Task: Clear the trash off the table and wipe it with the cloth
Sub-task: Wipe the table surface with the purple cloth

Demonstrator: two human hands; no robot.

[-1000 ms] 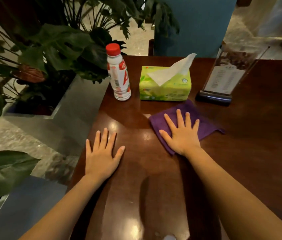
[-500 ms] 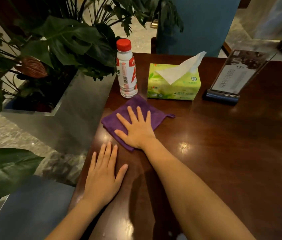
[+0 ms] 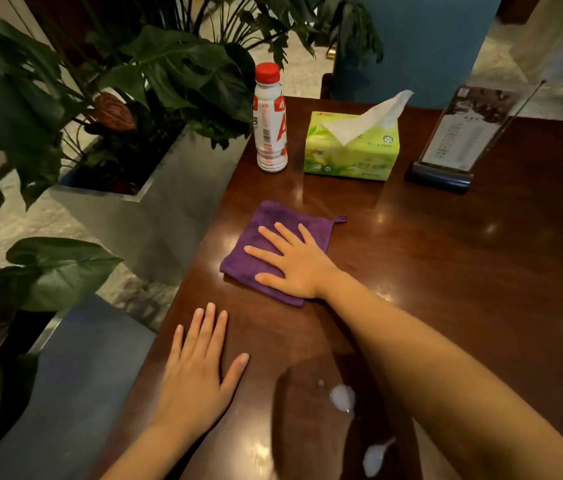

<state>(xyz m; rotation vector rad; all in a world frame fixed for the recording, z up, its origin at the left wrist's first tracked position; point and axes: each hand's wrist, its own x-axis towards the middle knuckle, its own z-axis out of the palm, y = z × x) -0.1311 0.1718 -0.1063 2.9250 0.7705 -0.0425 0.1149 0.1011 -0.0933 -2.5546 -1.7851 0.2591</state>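
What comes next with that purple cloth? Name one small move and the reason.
Probably drag the purple cloth back toward the near edge. The right hand lies flat on it, while white spill spots sit unwiped on the table nearer the body, under the right forearm. The left hand rests flat on bare wood.

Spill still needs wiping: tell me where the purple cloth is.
In the head view the purple cloth lies flat near the table's left edge, under the right hand, nearer than the bottle.

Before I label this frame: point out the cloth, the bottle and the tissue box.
cloth (image 3: 256,252): head view, bare purple part left of the fingers.
bottle (image 3: 269,129): head view, label.
tissue box (image 3: 352,157): head view, green front face.
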